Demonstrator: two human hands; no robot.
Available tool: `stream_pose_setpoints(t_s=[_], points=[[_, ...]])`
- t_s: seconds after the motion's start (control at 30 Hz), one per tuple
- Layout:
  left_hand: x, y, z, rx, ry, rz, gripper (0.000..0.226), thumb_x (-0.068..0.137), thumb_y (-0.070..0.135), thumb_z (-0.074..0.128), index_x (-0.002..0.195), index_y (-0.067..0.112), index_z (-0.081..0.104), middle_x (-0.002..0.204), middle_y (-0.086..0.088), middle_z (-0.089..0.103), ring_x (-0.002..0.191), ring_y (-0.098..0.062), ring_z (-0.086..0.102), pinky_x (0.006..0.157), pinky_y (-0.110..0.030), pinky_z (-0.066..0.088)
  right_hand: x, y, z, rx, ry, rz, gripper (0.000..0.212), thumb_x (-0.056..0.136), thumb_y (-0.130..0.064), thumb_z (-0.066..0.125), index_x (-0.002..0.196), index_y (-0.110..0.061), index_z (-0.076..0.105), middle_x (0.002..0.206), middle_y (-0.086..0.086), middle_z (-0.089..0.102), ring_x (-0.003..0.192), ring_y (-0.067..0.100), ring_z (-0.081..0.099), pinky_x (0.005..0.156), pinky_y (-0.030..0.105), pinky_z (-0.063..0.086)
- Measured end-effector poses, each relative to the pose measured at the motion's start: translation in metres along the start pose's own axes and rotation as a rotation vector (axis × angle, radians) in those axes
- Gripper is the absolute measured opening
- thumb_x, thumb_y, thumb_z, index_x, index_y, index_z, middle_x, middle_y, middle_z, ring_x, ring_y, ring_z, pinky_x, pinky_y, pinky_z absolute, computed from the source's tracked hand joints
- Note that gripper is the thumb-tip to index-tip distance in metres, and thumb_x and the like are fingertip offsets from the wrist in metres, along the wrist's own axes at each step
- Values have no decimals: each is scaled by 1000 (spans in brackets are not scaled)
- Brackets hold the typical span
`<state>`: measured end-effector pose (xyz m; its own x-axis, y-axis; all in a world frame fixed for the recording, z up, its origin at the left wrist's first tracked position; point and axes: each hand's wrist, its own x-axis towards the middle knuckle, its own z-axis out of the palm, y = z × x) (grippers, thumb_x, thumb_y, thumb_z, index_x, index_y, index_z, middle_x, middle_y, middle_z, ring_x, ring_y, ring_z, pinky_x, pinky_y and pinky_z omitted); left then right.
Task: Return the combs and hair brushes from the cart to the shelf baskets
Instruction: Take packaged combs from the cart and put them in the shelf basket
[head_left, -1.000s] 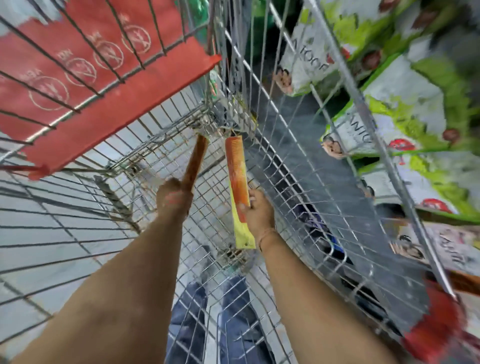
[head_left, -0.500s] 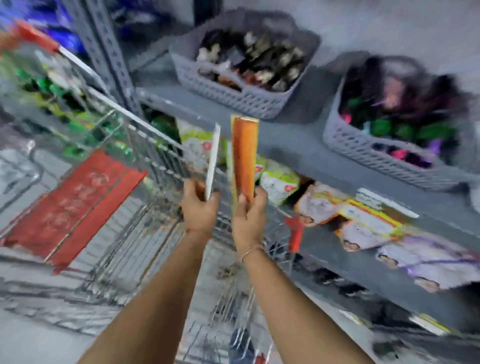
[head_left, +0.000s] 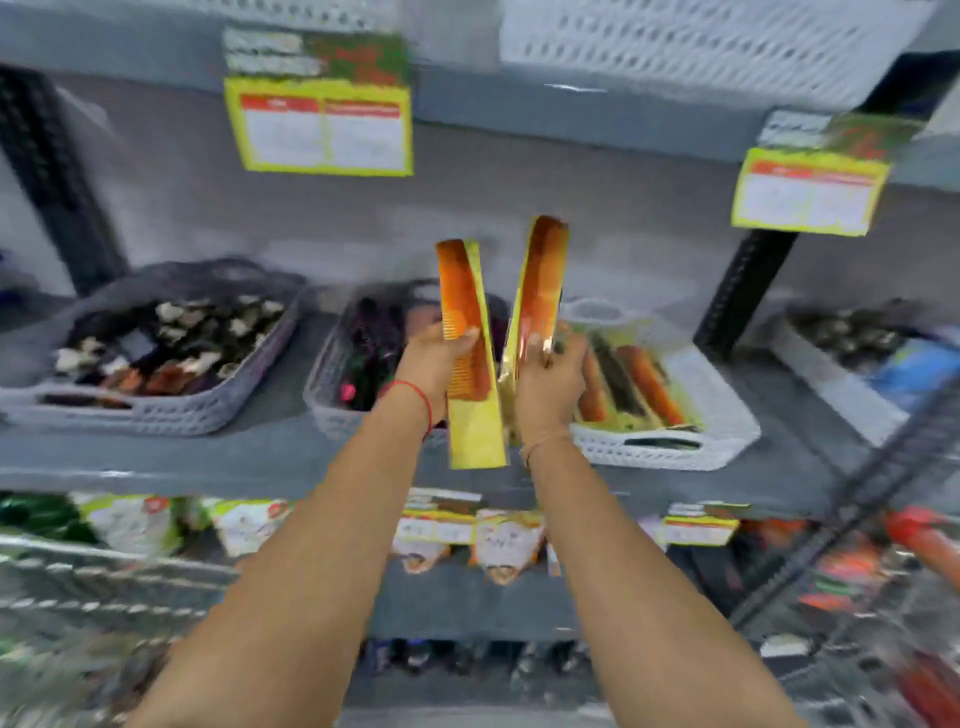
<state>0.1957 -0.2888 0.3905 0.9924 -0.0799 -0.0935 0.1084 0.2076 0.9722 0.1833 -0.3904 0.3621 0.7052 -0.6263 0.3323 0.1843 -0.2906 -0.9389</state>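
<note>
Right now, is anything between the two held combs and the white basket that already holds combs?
Nothing visible. The left hand and right hand hold packaged combs upright before the shelf; the white basket sits just right, open-topped, with similar combs inside.

view: single head camera, no second view sharing the scene | facing: looking forward and slightly down at the grey shelf (head_left: 291, 457) | nearness: sitting close, within arm's reach of the shelf | framing: white basket (head_left: 675, 447) lying right of centre on the shelf, cart wire showing below it at both bottom corners
</note>
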Motion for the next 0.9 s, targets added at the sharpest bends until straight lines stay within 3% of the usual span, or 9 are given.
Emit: stream_pose_setpoints(t_s=[0.1, 0.2, 0.37, 0.47, 0.53, 0.63, 0.9], points=[[33, -5, 68, 305, 59, 69, 14, 92, 14, 54, 81, 6, 60, 95, -24, 63, 96, -34, 64, 92, -44, 51, 54, 16, -45, -156, 46, 14, 29, 91, -19, 51, 118, -10, 53, 107, 21, 67, 98, 35, 62, 76, 33, 44], [65, -18, 128, 515, 178, 68, 30, 91, 21, 54, 111, -1, 59, 122, -23, 61, 117, -35, 56, 96, -36, 44, 106, 33, -91, -342, 16, -6, 25, 93, -19, 46, 115, -11, 55, 104, 23, 66, 98, 39, 60, 77, 36, 45], [99, -57, 178, 744, 180, -25, 39, 95, 16, 46, 127, -6, 45, 135, -25, 52, 125, -36, 49, 99, -36, 40, 160, 68, -130, -679, -235, 135, 36, 93, -11, 38, 127, -14, 49, 114, 20, 61, 97, 35, 61, 73, 27, 42], [108, -84, 186, 889, 179, -58, 36, 93, 13, 46, 123, -6, 51, 130, -27, 56, 121, -38, 52, 98, -38, 42, 170, 89, -128, -753, -355, 206, 31, 91, -7, 42, 120, -4, 52, 117, 23, 61, 106, 36, 59, 84, 31, 47], [110, -96, 185, 1008, 194, -63, 34, 92, 10, 46, 120, -8, 54, 127, -29, 57, 120, -39, 53, 98, -38, 43, 171, 97, -122, -797, -381, 221, 27, 90, -6, 44, 114, 1, 55, 119, 23, 61, 110, 36, 57, 90, 35, 47], [110, -106, 183, 1170, 184, -86, 36, 93, 12, 42, 119, -9, 55, 131, -29, 51, 124, -37, 46, 105, -34, 36, 173, 103, -118, -886, -373, 173, 25, 89, -5, 48, 111, -1, 57, 117, 19, 63, 108, 33, 59, 86, 34, 50], [109, -108, 184, 1162, 151, -126, 46, 95, 26, 41, 126, -7, 51, 142, -25, 38, 129, -34, 41, 110, -32, 32, 171, 105, -115, -1040, -419, 77, 26, 91, -20, 52, 112, -6, 62, 118, 15, 62, 109, 31, 59, 85, 34, 51]])
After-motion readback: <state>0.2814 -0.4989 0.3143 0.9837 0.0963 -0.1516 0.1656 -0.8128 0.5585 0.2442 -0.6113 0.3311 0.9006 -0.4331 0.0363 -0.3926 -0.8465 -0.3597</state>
